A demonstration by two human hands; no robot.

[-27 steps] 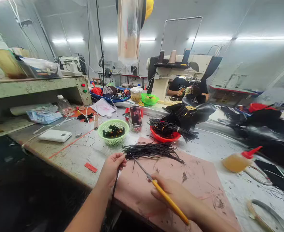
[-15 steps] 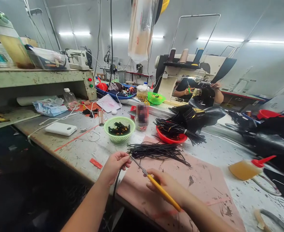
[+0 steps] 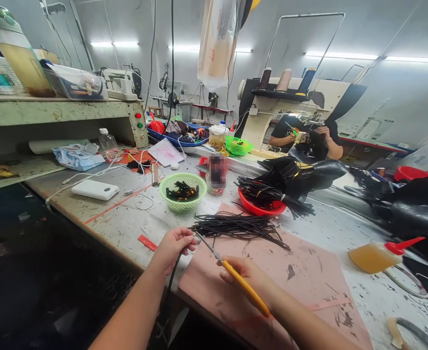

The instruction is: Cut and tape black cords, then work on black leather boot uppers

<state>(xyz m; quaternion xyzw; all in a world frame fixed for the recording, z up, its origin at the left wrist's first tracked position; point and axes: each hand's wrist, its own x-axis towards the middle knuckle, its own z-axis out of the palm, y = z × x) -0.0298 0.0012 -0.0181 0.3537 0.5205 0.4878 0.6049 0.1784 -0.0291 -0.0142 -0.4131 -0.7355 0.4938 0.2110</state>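
Near the lower middle of the frame, the left hand (image 3: 177,245) has its grip pinched narrow on a black cord (image 3: 172,277), which hangs down past the edge of the desk (image 3: 122,226). To its right, the right hand (image 3: 249,278) has its grip closed round a yellow-handled tool (image 3: 245,288), the slim metal end pointing up and left to just beside the left fingertips (whether it touches the cord is too small to tell). A bundle of black cords (image 3: 238,226) lies at the centre, partly on a pink mat (image 3: 272,272). Above it stand a pale green basket (image 3: 183,207), left, and a red bowl (image 3: 260,209), right. A glue bottle (image 3: 370,257) lies at the right.
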